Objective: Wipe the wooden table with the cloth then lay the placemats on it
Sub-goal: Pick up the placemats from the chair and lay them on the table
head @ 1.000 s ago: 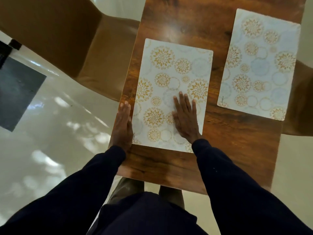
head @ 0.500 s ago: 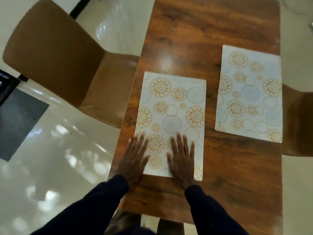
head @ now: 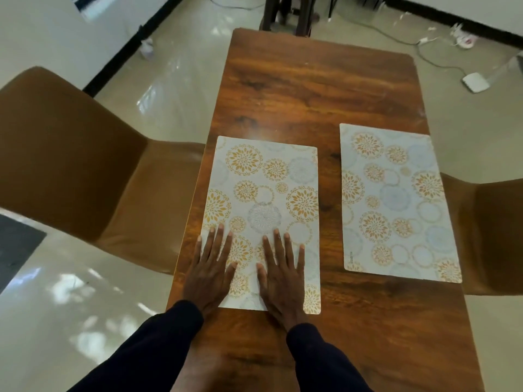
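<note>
Fingers [head: 217,241] spread flat — near placemat [head: 263,193] lies beneath them.

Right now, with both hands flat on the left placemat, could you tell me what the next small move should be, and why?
Probably lift both hands straight off. The left hand and right hand press flat on the left placemat, which lies flat along the table edge, and the right placemat is already laid.
</note>
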A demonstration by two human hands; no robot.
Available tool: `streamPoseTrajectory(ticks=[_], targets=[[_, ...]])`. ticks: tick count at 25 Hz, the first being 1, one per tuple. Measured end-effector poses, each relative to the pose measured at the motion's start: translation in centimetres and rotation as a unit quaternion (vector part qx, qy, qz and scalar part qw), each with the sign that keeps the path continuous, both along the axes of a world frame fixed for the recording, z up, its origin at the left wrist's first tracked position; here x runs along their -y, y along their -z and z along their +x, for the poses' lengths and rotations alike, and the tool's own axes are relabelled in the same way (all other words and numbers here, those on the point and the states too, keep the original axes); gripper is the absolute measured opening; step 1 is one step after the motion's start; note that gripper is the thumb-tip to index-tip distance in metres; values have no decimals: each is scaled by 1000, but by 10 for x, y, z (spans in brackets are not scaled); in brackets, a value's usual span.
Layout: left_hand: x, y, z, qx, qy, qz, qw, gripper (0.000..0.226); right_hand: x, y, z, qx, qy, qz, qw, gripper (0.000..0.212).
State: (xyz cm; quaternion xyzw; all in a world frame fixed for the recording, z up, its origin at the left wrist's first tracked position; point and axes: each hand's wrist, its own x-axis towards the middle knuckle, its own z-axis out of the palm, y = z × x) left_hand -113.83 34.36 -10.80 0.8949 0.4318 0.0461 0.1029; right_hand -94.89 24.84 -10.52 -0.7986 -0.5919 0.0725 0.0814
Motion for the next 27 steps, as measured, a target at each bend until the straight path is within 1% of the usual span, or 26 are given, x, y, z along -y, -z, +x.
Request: streamPoseTrajectory(ticks=[6,11,14,17,23,27], targets=[[-49,-2,12,-17,-8,25,999,69,-50,7,14,20,-10,17,1000,67],[-73,5,15,-9,-5,39,999,71,-73,8,15,9,-5,17,1000,66],[-90,10,13,5,16,73,997,70,-86,4,13,-9,-9,7,1000,68],[-95,15,17,35,25,64,997,69,-90,2,18,-7,-5,-2,1000,67],[-103,11,19,12,23,45,999,70,-95,6,18,7,-2,9,1000,67],[-102,1,17,12,-7,27,1000,70,-97,6,17,9,-6,19,1000,67]])
